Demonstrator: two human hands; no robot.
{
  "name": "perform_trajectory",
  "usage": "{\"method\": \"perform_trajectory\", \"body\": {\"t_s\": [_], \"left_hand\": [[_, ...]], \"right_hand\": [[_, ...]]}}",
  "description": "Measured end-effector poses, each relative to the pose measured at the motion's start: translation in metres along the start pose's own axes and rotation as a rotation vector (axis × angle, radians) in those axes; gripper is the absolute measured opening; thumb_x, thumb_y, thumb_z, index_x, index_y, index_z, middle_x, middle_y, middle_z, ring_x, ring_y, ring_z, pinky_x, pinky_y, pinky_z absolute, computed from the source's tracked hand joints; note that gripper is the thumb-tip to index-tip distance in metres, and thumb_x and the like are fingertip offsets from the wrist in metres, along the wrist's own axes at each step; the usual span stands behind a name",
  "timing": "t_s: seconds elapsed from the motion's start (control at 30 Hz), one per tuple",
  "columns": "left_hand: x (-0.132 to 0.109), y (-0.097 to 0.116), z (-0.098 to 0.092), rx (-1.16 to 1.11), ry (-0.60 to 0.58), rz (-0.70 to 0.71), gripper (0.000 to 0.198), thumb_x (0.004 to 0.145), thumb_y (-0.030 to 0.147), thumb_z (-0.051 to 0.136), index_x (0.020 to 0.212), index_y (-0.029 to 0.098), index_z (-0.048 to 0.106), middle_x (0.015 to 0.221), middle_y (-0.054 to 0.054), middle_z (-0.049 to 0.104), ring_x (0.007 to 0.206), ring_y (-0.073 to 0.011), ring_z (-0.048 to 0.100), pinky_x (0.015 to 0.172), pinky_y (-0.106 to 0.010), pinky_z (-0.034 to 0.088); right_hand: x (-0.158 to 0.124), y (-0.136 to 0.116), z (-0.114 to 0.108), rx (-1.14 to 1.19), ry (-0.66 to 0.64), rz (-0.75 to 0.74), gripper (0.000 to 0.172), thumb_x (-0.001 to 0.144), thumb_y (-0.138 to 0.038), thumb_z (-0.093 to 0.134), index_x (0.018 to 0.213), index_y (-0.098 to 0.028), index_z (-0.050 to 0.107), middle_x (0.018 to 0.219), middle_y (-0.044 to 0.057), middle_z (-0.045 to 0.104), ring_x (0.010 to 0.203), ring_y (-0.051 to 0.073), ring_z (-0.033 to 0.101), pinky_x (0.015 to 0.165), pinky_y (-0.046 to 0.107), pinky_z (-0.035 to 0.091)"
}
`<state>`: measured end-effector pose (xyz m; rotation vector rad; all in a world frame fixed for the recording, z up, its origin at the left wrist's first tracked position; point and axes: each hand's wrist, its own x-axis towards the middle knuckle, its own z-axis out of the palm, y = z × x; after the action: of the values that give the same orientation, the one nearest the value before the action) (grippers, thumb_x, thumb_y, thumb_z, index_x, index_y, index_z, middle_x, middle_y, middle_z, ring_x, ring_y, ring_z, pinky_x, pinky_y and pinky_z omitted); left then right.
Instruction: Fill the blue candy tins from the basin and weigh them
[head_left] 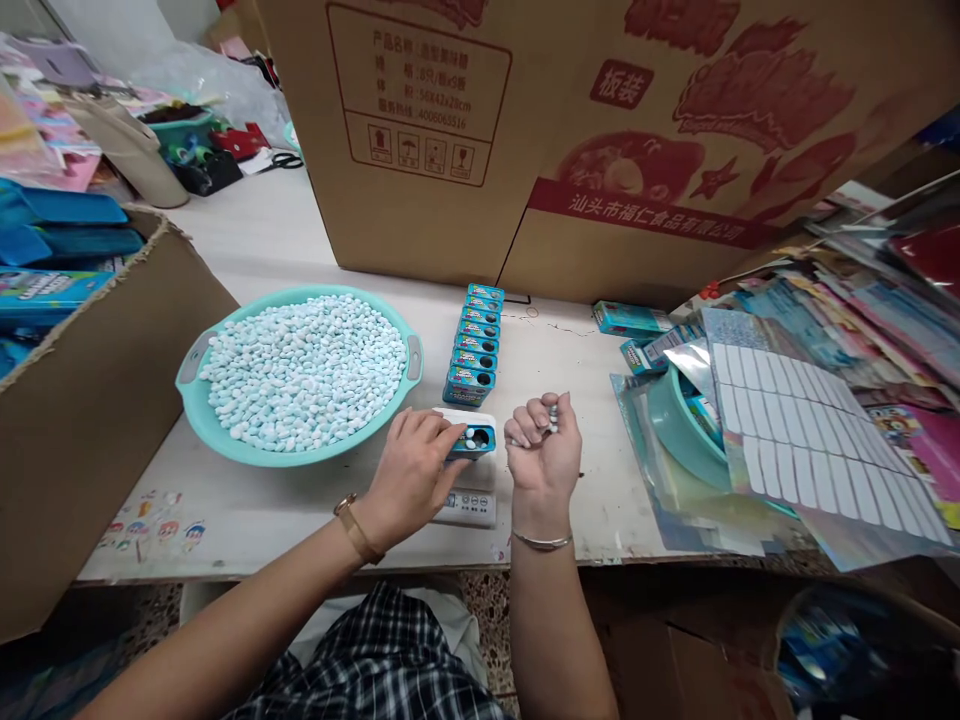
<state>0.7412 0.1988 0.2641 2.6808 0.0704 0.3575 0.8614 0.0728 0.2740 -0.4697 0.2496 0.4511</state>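
My left hand (414, 468) reaches over a small blue tin (489, 440) and grips its left end, thumb on the near side and fingers across the top. A few pale candies (471, 436) show at the tin's opening, by my fingertips. Beneath the tin is a white digital scale (474, 507), its buttons facing me. Just right of it, my right hand (543, 455) is turned palm up with the fingers curled around several small candies (553, 418). To the left stands a mint-green basin (279, 459) heaped with white and pale blue candies (307, 370).
A row of several blue tins (474, 358) runs back from the scale towards a large carton (420, 220). An open cardboard box (120, 400) stands left. On the right are blue packets (631, 318), a green bowl (679, 420) and sticker sheets (817, 430).
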Motion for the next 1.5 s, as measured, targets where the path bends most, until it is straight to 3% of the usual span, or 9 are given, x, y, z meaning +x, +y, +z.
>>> {"method": "perform_trajectory", "body": {"t_s": [0.13, 0.37, 0.63, 0.8, 1.0, 1.2, 1.5], "left_hand": [[0.009, 0.005, 0.003, 0.051, -0.009, -0.017, 0.029, 0.092, 0.031, 0.052, 0.119, 0.021, 0.059, 0.106, -0.008, 0.061, 0.105, -0.0264, 0.049, 0.1, -0.049, 0.036], [0.024, 0.009, 0.002, 0.129, -0.01, 0.016, 0.024, 0.093, 0.032, 0.05, 0.111, 0.024, 0.064, 0.102, -0.007, 0.061, 0.097, -0.0248, 0.047, 0.09, -0.044, 0.037], [0.019, 0.008, 0.003, 0.238, -0.014, 0.074, 0.026, 0.096, 0.022, 0.041, 0.102, 0.024, 0.067, 0.096, -0.006, 0.063, 0.091, -0.0233, 0.048, 0.08, -0.039, 0.039], [0.025, 0.007, -0.002, 0.315, -0.142, 0.076, 0.026, 0.094, 0.016, 0.041, 0.085, 0.018, 0.065, 0.088, -0.008, 0.06, 0.079, -0.0211, 0.053, 0.068, -0.035, 0.042], [0.042, 0.015, -0.016, 0.294, -0.301, 0.057, 0.026, 0.085, 0.003, 0.044, 0.085, 0.015, 0.067, 0.088, -0.011, 0.063, 0.075, -0.023, 0.064, 0.059, -0.032, 0.043], [0.051, 0.024, -0.023, 0.305, -0.398, 0.038, 0.026, 0.079, 0.002, 0.047, 0.083, 0.013, 0.07, 0.088, -0.014, 0.068, 0.075, -0.0244, 0.067, 0.063, -0.032, 0.046], [0.049, 0.008, -0.023, 0.272, -0.335, 0.097, 0.023, 0.076, 0.008, 0.049, 0.077, 0.015, 0.071, 0.085, -0.011, 0.071, 0.072, -0.0227, 0.066, 0.062, -0.031, 0.046]], "right_hand": [[0.001, 0.003, 0.002, -0.039, -0.032, -0.024, 0.025, 0.094, -0.035, 0.051, 0.074, -0.019, 0.05, 0.052, -0.011, 0.033, 0.038, 0.004, 0.026, 0.038, 0.017, 0.024], [0.004, -0.003, -0.014, -0.035, -0.026, -0.021, 0.025, 0.091, -0.035, 0.055, 0.072, -0.02, 0.048, 0.05, -0.011, 0.032, 0.038, 0.004, 0.025, 0.038, 0.017, 0.023], [0.003, -0.002, -0.022, -0.005, 0.012, 0.001, 0.023, 0.089, -0.034, 0.057, 0.073, -0.019, 0.048, 0.05, -0.011, 0.034, 0.037, 0.004, 0.026, 0.037, 0.017, 0.022], [0.002, -0.003, -0.025, -0.05, 0.001, -0.017, 0.025, 0.087, -0.035, 0.059, 0.071, -0.02, 0.048, 0.05, -0.011, 0.033, 0.037, 0.004, 0.025, 0.037, 0.017, 0.023], [0.001, 0.0, -0.029, -0.068, -0.031, -0.002, 0.026, 0.086, -0.036, 0.061, 0.071, -0.02, 0.048, 0.05, -0.011, 0.034, 0.037, 0.004, 0.026, 0.037, 0.017, 0.023], [-0.002, 0.001, -0.026, -0.026, -0.025, 0.021, 0.024, 0.088, -0.033, 0.057, 0.07, -0.019, 0.049, 0.049, -0.011, 0.033, 0.036, 0.004, 0.026, 0.036, 0.017, 0.023], [-0.007, -0.001, -0.029, 0.02, -0.029, 0.041, 0.024, 0.09, -0.032, 0.055, 0.071, -0.019, 0.048, 0.049, -0.011, 0.035, 0.036, 0.004, 0.027, 0.036, 0.017, 0.023]]}}
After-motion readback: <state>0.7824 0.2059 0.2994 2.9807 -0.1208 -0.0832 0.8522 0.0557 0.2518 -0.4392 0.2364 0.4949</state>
